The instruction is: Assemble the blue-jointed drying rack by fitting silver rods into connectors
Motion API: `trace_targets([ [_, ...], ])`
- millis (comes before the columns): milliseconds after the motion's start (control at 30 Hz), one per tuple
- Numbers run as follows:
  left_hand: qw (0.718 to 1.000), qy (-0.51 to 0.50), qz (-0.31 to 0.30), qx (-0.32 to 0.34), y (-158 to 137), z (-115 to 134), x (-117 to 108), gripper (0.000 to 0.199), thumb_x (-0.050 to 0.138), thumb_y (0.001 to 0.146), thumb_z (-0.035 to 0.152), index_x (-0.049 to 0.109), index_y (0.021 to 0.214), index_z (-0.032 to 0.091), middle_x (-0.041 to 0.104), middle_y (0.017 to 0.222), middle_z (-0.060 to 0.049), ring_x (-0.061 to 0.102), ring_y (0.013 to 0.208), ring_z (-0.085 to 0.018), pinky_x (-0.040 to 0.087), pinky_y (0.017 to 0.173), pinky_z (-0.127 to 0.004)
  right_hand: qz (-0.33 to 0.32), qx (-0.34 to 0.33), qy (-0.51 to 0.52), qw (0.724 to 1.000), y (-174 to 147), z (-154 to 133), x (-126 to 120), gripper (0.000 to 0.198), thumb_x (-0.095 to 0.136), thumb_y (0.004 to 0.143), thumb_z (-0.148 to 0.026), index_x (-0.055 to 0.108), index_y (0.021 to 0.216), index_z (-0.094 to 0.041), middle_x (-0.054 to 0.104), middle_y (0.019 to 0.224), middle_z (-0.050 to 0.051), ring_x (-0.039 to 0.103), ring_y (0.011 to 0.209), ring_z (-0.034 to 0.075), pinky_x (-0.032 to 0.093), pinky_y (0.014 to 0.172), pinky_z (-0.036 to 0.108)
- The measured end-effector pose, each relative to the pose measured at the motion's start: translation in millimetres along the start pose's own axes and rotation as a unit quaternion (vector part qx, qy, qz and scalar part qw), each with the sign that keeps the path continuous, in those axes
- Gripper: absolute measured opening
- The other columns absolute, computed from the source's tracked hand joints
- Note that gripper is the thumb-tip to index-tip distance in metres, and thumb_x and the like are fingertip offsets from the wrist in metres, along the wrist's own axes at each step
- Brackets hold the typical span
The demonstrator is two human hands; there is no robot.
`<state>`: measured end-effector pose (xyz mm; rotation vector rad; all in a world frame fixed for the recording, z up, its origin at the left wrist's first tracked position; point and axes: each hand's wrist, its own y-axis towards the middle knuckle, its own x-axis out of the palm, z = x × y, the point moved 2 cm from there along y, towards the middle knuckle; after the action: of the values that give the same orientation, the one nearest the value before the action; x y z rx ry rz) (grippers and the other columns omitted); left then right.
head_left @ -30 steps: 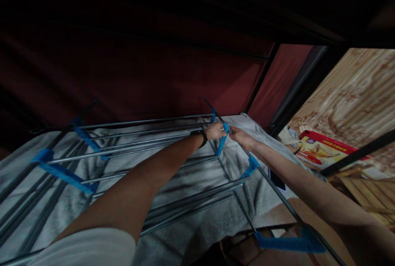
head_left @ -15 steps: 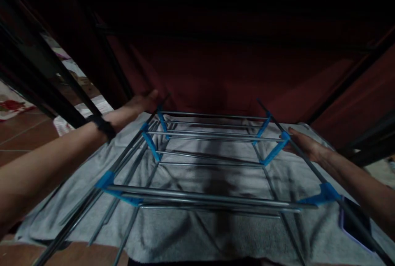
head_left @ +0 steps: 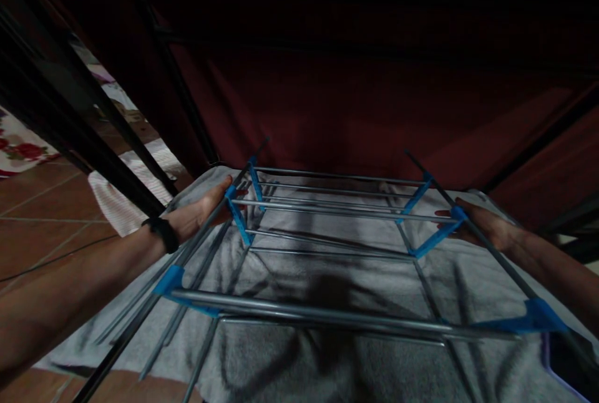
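- Head view: left hand (head_left: 214,204), reaching past its pole a moment ago, now wraps the left blue bracket (head_left: 238,219).
- Right hand (head_left: 486,223) curls round the right blue bracket (head_left: 436,239); both sides are now held.
- Tubular rack (head_left: 322,209) sits over the grey blanket (head_left: 374,372), reaching its far edge.
- Phone (head_left: 568,362) toward the near right corner.

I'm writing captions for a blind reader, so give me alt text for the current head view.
A person's left hand and right hand hold opposite sides of a metal-tube rack near its blue joints. Beneath it spreads a grey cloth; behind is a dark red surface.
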<state>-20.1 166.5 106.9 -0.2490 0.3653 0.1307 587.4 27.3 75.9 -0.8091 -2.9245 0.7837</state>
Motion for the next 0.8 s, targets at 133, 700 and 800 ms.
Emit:
trace_targets([
  [133,0.989,-0.097,-0.081,-0.074,6.5,0.4,1.3,0.054,0.025,0.103,0.054,0.061,0.086,0.017,0.062,0.064,-0.001,0.058,0.071,-0.017,0.048,0.064,-0.027,-0.015,0.017,-0.015,1.0,2.5,1.7,-1.0,0.059,0.034,0.1,-0.056,0.072,0.08,-0.015,0.068,0.09,0.026,0.069,0.067,0.017,0.049,0.077,0.045],
  [700,0.962,-0.221,-0.118,-0.107,6.2,2.8,0.2,0.044,0.031,0.101,0.054,0.056,0.103,0.018,0.068,0.088,-0.006,0.062,0.08,-0.021,0.054,0.076,-0.037,-0.013,0.026,-0.007,1.0,-18.5,-8.4,10.6,0.03,0.036,0.104,-0.042,0.056,0.098,-0.021,0.069,0.087,0.007,0.062,0.059,0.017,0.057,0.06,0.031],
  [800,0.972,-0.161,-0.126,-0.118,12.8,-10.1,-4.6,0.064,0.02,0.098,0.066,0.058,0.109,0.016,0.071,0.085,-0.007,0.064,0.091,-0.025,0.052,0.08,-0.04,-0.012,0.035,0.012,0.999,-24.8,-5.7,10.3,0.044,0.029,0.105,-0.05,0.056,0.091,-0.019,0.069,0.085,0.008,0.063,0.066,0.017,0.055,0.066,0.03],
])
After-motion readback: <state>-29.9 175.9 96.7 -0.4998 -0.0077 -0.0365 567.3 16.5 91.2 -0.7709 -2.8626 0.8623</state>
